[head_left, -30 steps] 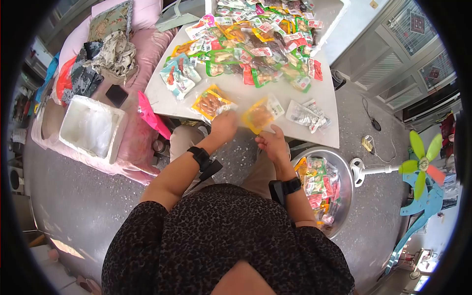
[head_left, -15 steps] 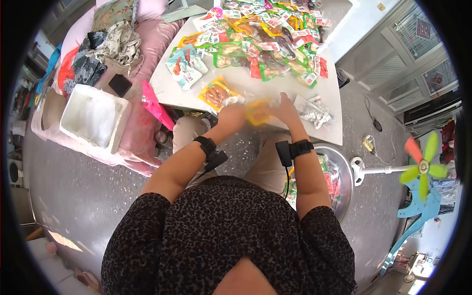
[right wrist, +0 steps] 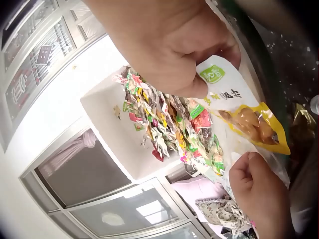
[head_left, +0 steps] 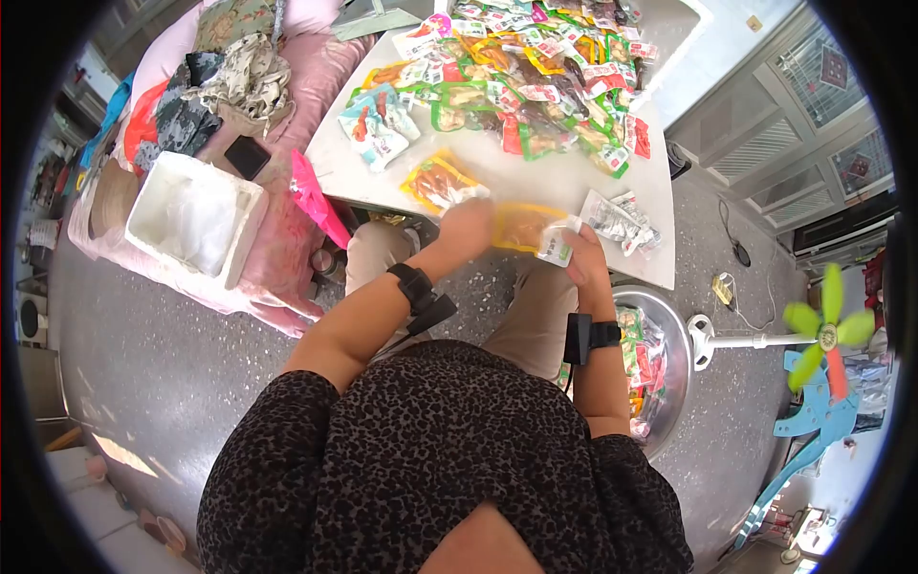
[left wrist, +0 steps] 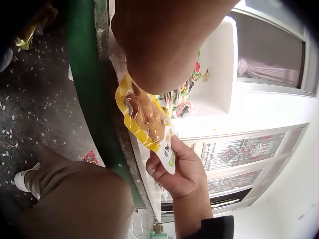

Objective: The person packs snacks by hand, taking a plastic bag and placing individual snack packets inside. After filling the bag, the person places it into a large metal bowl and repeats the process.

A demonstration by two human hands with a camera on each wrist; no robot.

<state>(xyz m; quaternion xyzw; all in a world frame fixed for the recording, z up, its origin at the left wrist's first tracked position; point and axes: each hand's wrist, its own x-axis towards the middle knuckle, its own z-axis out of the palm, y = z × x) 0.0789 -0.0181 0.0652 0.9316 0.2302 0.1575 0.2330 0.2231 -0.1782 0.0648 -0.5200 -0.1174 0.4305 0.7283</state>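
Observation:
My right hand (head_left: 588, 258) (right wrist: 169, 50) pinches the white end of a yellow-edged packet (head_left: 521, 228) (left wrist: 144, 119) (right wrist: 249, 124) with brown food inside. The packet stretches over the table's near edge toward my left hand (head_left: 466, 231) (left wrist: 159, 45) (right wrist: 261, 194). That hand is blurred in the head view; in the right wrist view its thumb and fingers curl in at pale, sheer material (right wrist: 240, 148), and I cannot tell what this is. A second yellow-edged packet (head_left: 438, 180) lies on the table (head_left: 545, 182) beside the left hand.
A heap of colourful packets (head_left: 535, 77) covers the table's far part. Silver packets (head_left: 622, 222) lie at the right, a blue-white packet (head_left: 378, 124) at the left. A metal basin (head_left: 677, 373) of packets stands below right; a foam box (head_left: 196, 220) sits on the pink bed.
The right hand's packet has turned, its white end now toward the right and in that hand's pinch. The right hand has shifted outward; the left stays by the second yellow-edged packet.

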